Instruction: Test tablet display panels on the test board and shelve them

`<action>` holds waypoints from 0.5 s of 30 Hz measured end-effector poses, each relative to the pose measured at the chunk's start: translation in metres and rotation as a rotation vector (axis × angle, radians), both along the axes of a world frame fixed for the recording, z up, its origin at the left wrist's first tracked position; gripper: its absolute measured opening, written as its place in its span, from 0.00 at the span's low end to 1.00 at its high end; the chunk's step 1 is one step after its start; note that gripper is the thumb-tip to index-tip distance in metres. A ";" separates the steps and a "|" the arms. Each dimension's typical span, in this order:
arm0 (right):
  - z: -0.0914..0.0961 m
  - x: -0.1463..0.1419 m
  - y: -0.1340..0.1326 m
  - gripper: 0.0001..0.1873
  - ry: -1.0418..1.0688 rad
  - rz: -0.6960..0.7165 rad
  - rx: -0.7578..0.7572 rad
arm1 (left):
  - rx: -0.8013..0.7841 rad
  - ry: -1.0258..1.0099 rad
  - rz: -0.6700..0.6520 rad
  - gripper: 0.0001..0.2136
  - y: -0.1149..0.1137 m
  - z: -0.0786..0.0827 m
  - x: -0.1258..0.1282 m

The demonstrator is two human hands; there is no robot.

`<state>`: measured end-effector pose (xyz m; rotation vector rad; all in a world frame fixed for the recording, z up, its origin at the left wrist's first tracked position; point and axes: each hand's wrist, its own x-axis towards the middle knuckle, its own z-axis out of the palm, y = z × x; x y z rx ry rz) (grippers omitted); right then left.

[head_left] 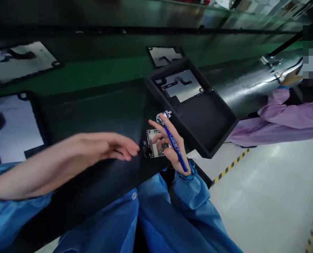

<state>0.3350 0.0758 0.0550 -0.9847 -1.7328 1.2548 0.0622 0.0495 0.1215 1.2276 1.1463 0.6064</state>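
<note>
My left hand [111, 146] hovers over the dark bench mat with its fingers stretched out and nothing visible in them. Across my right hand [176, 140] lies a blue pen [175, 147], held between thumb and forefinger, with the other fingers spread. Beneath those fingers is a small circuit board [151, 140] with a pale strip over it, partly hidden by the hand; whether they touch it I cannot tell. A small shiny metal part [167, 114] sits just beyond my right fingertips, beside a black foam tray [221, 135].
The tray holds a silvery panel [185, 88] with a black cable. Similar panels lie at the left [14, 116], far left [40, 52] and behind the tray [161, 54]. A co-worker in a pink sleeve [283, 109] works at the right, above a floor with striped tape [231, 167].
</note>
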 end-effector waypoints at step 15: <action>-0.036 -0.055 -0.030 0.34 0.110 -0.107 -0.126 | 0.182 0.434 0.593 0.37 -0.051 -0.157 -0.040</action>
